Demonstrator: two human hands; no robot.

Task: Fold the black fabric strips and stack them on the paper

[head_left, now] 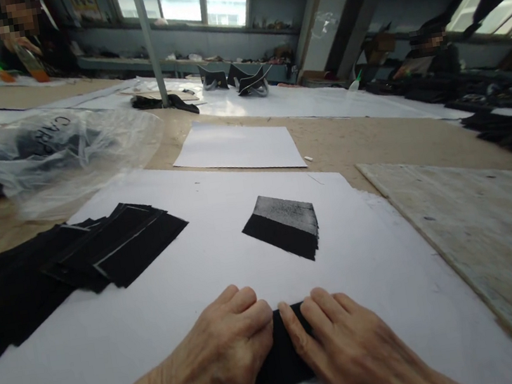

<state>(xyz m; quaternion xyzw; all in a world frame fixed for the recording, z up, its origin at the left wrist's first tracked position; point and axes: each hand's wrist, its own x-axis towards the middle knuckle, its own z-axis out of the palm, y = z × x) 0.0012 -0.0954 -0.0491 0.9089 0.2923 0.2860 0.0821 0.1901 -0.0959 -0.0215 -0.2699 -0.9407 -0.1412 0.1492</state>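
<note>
A black piece of flat, fabric-like material [281, 358] lies on white sheeting close in front of me. My left hand [225, 341] is closed at its left side, fingertips curled in at the far edge and the thumb hidden. On the right part of the same piece, my right hand [346, 345] has its index finger stretched along the surface and the other fingers bent, gripping near the far edge. Just beyond both hands sits a small stack of black pieces [285, 226], its upper band greyish. To the left, several more black pieces [138, 241] overlap in a loose spread.
White sheeting [127, 327] covers the table before me. A stone-like slab [483, 228] lies to the right. Farther back are a white sheet [239, 146], a clear plastic bag [62, 150] with dark contents and a pole [150, 47]. Two people [38, 38] [428, 57] are at the far sides.
</note>
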